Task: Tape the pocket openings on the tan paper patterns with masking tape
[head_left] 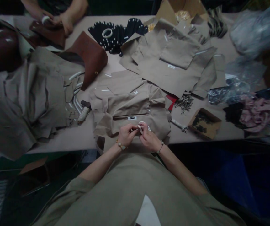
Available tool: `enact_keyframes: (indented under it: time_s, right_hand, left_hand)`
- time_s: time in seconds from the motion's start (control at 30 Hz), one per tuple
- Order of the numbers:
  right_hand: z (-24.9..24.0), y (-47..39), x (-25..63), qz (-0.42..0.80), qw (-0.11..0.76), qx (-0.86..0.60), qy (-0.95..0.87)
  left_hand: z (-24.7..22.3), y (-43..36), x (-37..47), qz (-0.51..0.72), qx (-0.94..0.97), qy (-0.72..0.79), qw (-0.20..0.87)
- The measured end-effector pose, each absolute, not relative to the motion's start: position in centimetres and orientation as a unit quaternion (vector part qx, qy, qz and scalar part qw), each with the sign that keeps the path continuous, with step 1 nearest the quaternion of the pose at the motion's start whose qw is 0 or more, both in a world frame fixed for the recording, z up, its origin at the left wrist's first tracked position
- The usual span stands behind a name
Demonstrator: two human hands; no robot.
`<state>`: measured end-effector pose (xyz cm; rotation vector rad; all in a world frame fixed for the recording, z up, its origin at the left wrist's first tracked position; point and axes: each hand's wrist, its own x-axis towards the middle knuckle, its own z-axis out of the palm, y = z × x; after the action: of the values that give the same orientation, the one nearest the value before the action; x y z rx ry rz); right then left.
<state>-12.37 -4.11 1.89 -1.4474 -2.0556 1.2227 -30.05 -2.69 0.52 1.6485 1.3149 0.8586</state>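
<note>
Near the front edge of the table, my left hand (127, 135) and my right hand (149, 139) meet fingertip to fingertip. Both are closed in a pinch. A thin white strip (142, 123) curls out of my right fingers. Whatever my left fingertips grip is too small to make out. Under and beyond the hands lies a beige fabric piece (130, 105) with a folded panel and a small white label (132, 118). Short white strips mark its far part.
Stacked beige fabric (170, 69) lies behind, more fabric (47, 94) at left. A brown leather piece (87, 59) sits near a co-worker's hands (65, 23). To the right are small metal parts (184, 102), a white-handled tool (179, 125) and a cardboard box (205, 124).
</note>
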Motion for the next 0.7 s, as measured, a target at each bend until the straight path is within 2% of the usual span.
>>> enact_keyframes:
  time_s: [0.1, 0.2, 0.47, 0.57, 0.63, 0.7]
  right_hand:
    - [2.4, -4.3, -12.7, 0.488, 0.198, -0.522, -0.671]
    - [3.0, -3.9, -12.8, 0.539, 0.188, -0.53, -0.627]
    - [4.4, -2.9, -13.3, 0.395, 0.1, -0.612, -0.678]
    - [4.4, -2.5, -13.1, 0.378, 0.077, -0.636, -0.669]
    - [3.6, -2.1, -12.9, 0.412, 0.102, -0.632, -0.648]
    - [2.3, -1.6, -12.3, 0.497, 0.173, -0.617, -0.585]
  left_hand:
    - [1.2, -3.5, -30.2, 0.351, 0.651, 0.548, 0.391]
    - [1.4, -3.9, -30.8, 0.347, 0.647, 0.586, 0.344]
    - [1.1, -3.1, -30.2, 0.231, 0.771, 0.542, 0.242]
    - [1.8, -2.8, -29.8, 0.184, 0.798, 0.539, 0.197]
    - [2.3, -2.9, -29.4, 0.178, 0.809, 0.527, 0.189]
    - [2.7, -3.1, -29.1, 0.199, 0.812, 0.513, 0.196]
